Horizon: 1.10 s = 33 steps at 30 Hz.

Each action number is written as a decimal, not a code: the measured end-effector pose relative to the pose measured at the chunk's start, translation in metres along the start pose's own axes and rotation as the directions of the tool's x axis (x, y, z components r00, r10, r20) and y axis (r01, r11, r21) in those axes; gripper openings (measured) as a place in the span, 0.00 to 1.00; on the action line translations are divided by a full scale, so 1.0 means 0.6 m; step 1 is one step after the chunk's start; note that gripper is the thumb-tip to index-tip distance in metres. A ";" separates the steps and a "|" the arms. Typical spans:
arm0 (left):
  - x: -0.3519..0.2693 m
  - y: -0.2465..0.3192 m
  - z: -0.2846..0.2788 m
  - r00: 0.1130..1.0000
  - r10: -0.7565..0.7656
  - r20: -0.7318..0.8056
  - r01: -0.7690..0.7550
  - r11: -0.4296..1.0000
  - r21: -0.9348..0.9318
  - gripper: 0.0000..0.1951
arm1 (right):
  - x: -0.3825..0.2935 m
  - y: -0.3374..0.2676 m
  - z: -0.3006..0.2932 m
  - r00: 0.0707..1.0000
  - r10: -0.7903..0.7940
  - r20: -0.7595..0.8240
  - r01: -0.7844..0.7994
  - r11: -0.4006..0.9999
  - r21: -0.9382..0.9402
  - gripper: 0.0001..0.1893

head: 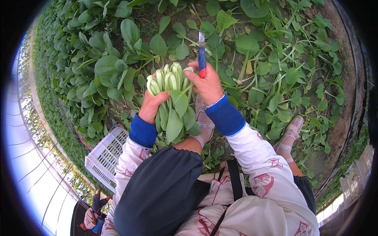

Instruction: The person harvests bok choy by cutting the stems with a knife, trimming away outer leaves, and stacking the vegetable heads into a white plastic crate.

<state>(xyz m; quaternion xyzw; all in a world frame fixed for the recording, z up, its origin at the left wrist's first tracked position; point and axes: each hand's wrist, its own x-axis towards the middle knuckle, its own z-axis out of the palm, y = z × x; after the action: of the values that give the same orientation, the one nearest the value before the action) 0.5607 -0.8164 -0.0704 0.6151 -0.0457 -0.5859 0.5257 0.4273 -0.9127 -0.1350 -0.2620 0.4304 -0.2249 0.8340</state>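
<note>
My left hand (153, 104) is closed around a bunch of leafy greens (174, 106), its pale cut stem ends turned upward and its leaves hanging down. The handle of a knife (202, 56) with a blue and red grip lies in my right hand (206, 81), blade pointing away from me. The thumb and a finger of that same hand also touch a stem end at the bunch's right side. Part of the handle is hidden by the palm.
Dense standing greens (106, 65) grow at the left. Loose, flattened leaves and stems (274, 97) cover the soil at the right. A white plastic crate (109, 150) stands beside my left forearm. Another person (90, 218) is at the lower left, farther off.
</note>
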 end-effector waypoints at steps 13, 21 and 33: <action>0.045 0.110 -0.051 0.934 0.227 0.274 -0.252 -0.122 0.960 0.32 | -0.049 -0.003 -0.042 0.942 -0.308 0.130 0.292 0.566 -0.771 0.14; 0.089 0.117 -0.149 0.962 0.272 0.029 0.007 -0.131 0.991 0.29 | 0.093 0.154 0.110 0.989 -0.127 0.077 0.130 0.494 -0.859 0.18; 0.068 0.120 -0.184 0.954 0.299 -0.034 0.000 0.112 0.994 0.29 | 0.134 0.244 0.172 0.995 0.097 -0.038 -0.085 0.551 -0.830 0.19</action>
<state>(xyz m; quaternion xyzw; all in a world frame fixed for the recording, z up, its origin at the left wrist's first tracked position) 0.6986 -0.8102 -0.0736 0.8613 -0.4222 -0.2786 0.0472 0.5778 -0.8242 -0.2248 -0.6024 0.4934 0.0493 0.6254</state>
